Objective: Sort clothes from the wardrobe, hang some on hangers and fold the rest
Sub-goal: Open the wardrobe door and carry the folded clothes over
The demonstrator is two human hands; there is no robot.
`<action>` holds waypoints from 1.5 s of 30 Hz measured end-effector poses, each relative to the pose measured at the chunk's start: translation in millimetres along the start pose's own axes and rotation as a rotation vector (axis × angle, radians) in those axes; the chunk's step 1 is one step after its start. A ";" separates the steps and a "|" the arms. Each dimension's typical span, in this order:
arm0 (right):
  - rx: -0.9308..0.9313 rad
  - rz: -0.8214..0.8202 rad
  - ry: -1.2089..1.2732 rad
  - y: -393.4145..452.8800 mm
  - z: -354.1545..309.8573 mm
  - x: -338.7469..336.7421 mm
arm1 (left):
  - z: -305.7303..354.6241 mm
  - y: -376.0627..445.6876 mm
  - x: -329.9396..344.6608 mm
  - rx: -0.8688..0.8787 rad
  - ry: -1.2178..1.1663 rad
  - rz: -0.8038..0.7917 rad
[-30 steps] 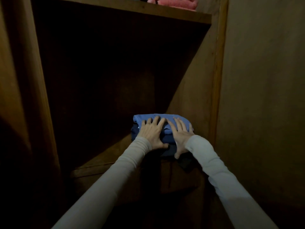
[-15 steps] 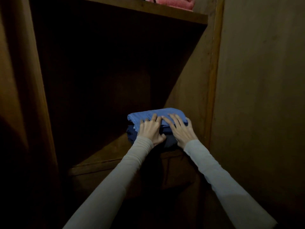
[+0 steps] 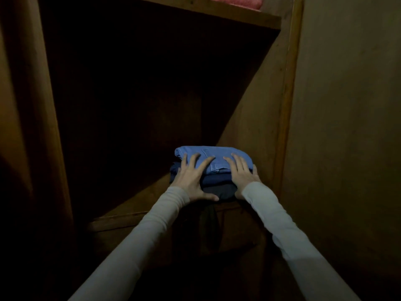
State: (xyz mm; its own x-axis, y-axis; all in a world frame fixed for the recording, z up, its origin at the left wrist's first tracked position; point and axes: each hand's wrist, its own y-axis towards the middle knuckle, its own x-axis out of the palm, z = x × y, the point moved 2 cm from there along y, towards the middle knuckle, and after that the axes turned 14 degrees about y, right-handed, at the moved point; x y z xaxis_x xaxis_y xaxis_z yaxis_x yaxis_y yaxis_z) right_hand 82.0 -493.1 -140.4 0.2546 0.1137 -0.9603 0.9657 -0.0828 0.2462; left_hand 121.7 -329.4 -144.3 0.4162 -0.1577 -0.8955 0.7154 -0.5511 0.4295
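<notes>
Pressing folded denim stack (image 3: 213, 161), flat-handed

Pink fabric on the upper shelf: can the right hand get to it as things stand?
Probably yes. The right hand lies flat on the folded blue jeans, holding nothing, and the space up to the pink fabric looks open, with only the upper shelf edge to clear.

Pretty dark inside the wooden wardrobe (image 3: 256, 109), but there's a small stack of folded clothes on the lower shelf (image 3: 138, 198) at about 5 o'clock, with light blue folded jeans (image 3: 213, 156) on top of a couple of darker folded pieces (image 3: 219, 183). Both hands lie flat with spread fingers on the stack's near side, left hand (image 3: 192, 179) at the left corner, right hand (image 3: 244, 172) at the right. Up at 1 o'clock something pink (image 3: 236, 0) sits on the upper shelf (image 3: 217, 13).
</notes>
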 end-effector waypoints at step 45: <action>0.384 -0.169 0.238 -363.8 -91.9 39.3 | 102.2 -292.3 26.0 0.281 -0.225 -0.291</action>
State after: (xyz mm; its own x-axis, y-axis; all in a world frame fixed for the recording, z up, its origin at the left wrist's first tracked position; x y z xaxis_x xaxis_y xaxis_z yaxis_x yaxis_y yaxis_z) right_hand -254.6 -367.5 -255.7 0.1433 0.3766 -0.9152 0.9172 -0.3980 -0.0201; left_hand -133.9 -256.2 -305.0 0.0662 -0.1198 -0.9906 0.5916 -0.7948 0.1357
